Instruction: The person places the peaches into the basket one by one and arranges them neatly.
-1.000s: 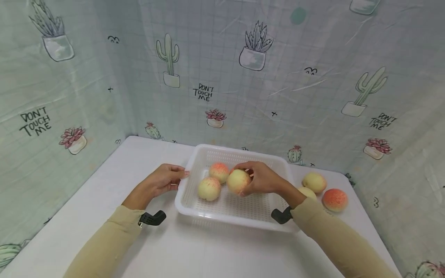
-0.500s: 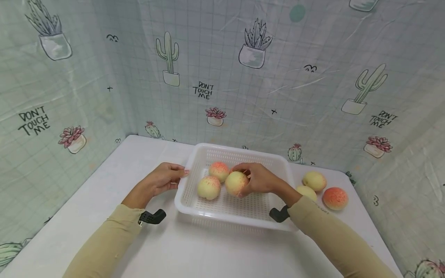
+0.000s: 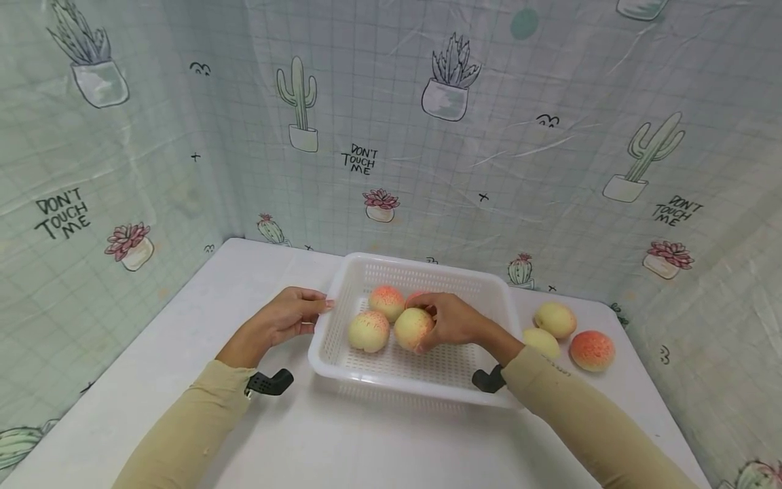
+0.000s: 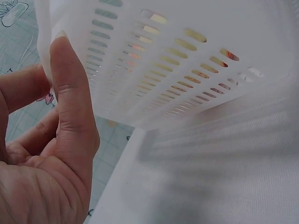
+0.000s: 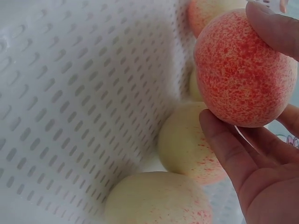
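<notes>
In the head view my right hand (image 3: 455,319) holds a pale yellow peach with red speckles (image 3: 413,329) inside the white perforated plastic basket (image 3: 415,388). The right wrist view shows that peach (image 5: 245,70) with its redder side towards the camera, between thumb and fingers. Two more peaches lie to its left, a yellow one (image 3: 368,331) in front and a red-topped one (image 3: 386,302) behind. Another reddish peach (image 3: 418,296) is partly hidden behind my right hand. My left hand (image 3: 287,316) pinches the basket's left rim; its thumb (image 4: 70,88) shows against the outer wall.
To the basket's right on the white table (image 3: 366,448) lie two yellow peaches, one (image 3: 556,319) behind the other (image 3: 540,343), and a red peach (image 3: 592,351). My right forearm partly covers the nearer yellow one. A patterned curtain (image 3: 391,136) closes off the back and sides.
My right hand has moved slightly left and down with the peach, uncovering more of the reddish peach behind it. My left hand stays on the rim.
</notes>
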Action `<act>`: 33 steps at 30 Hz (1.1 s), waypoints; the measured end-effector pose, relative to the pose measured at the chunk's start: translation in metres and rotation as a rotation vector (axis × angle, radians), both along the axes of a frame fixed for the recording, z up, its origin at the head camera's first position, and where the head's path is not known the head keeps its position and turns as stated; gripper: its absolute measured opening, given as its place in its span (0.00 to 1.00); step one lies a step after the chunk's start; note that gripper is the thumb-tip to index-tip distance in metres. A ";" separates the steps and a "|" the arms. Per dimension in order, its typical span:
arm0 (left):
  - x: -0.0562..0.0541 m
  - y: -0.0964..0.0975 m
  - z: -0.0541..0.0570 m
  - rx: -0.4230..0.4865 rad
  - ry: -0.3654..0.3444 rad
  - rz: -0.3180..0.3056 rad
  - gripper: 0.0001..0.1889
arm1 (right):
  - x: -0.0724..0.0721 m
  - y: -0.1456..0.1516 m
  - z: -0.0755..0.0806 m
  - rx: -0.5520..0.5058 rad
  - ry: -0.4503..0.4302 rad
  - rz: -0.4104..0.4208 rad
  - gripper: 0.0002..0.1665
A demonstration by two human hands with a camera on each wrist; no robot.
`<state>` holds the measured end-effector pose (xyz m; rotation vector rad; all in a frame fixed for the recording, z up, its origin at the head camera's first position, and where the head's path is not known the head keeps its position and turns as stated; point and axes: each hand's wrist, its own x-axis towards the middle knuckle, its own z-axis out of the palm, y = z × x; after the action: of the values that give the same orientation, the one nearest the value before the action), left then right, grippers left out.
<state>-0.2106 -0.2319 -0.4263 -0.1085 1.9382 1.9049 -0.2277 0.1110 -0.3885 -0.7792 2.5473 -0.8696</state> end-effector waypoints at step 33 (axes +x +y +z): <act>0.000 0.000 0.006 -0.002 -0.018 -0.005 0.26 | 0.004 -0.013 -0.007 0.112 0.074 0.058 0.37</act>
<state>-0.2104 -0.2315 -0.4205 -0.1201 1.9272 1.8923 -0.2233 0.0978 -0.3960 -0.8610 2.5974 -0.6851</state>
